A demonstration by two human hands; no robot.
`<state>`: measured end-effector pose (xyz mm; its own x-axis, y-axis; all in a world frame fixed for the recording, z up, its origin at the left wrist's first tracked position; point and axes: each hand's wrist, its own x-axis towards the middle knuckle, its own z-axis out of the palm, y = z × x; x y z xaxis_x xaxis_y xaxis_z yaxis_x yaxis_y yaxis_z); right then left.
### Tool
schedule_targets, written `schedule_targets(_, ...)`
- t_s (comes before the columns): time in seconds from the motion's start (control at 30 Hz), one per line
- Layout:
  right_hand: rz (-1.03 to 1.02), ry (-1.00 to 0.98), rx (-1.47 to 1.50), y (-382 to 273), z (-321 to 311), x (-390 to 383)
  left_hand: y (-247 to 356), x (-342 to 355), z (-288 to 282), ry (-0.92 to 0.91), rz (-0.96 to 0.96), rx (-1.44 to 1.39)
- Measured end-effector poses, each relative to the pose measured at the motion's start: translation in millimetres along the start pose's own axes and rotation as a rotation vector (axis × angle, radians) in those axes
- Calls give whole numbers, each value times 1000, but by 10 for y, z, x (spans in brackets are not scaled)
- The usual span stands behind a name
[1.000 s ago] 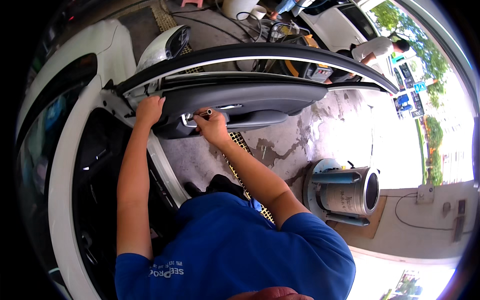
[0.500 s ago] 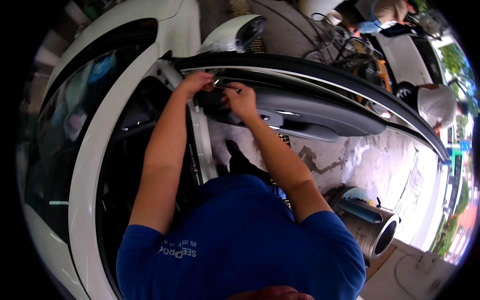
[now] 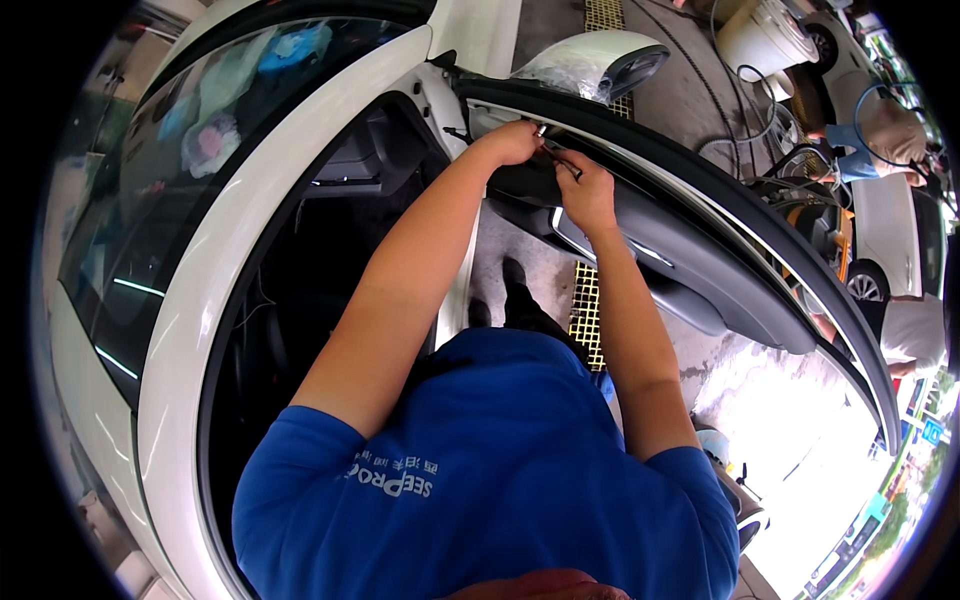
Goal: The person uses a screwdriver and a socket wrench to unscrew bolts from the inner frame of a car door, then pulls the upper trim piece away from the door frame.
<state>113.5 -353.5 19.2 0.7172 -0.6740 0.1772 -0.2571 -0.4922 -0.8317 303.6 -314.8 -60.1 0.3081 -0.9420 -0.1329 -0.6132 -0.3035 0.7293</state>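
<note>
Both my hands are at the front upper corner of the opened car door [image 3: 690, 240], by its dark inner trim. My left hand [image 3: 512, 144] is closed in a pinch, with a small shiny metal piece [image 3: 541, 130] at its fingertips; whether it grips that piece is hard to tell. Just to its right, my right hand [image 3: 590, 192] is closed around a slim dark tool [image 3: 566, 167], whose near end shows by the fingers. The tool's far end reaches toward the left hand, where the fingers hide it. Beyond the door's edge sits the white side mirror [image 3: 575, 62], partly covered in clear film.
On my left is the white car's body [image 3: 185, 330] with its dark door opening. A yellow floor grating [image 3: 587, 315] runs under the door. Farther off stand a white bucket [image 3: 765, 40], hoses and two people, one in a white shirt [image 3: 912, 330].
The view has swung, so the car, door and hands sit farther right in the picture. Both hands remain at the door's front upper corner, still close together.
</note>
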Motion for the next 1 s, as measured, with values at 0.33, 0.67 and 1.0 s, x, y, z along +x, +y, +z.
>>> schedule_targets(0.33, 294, -48, 346, 206, -84, 117, 85, -106, -56, -35, -147, -302)
schedule_targets(0.67, 101, 63, 55, -165, 108, 64, -61, -171, 23, 5, -50, -516)
schedule_targets(1.0, -91, -81, -285, -360, 164, 289, -28, -119, 71, 130, -5, -89)
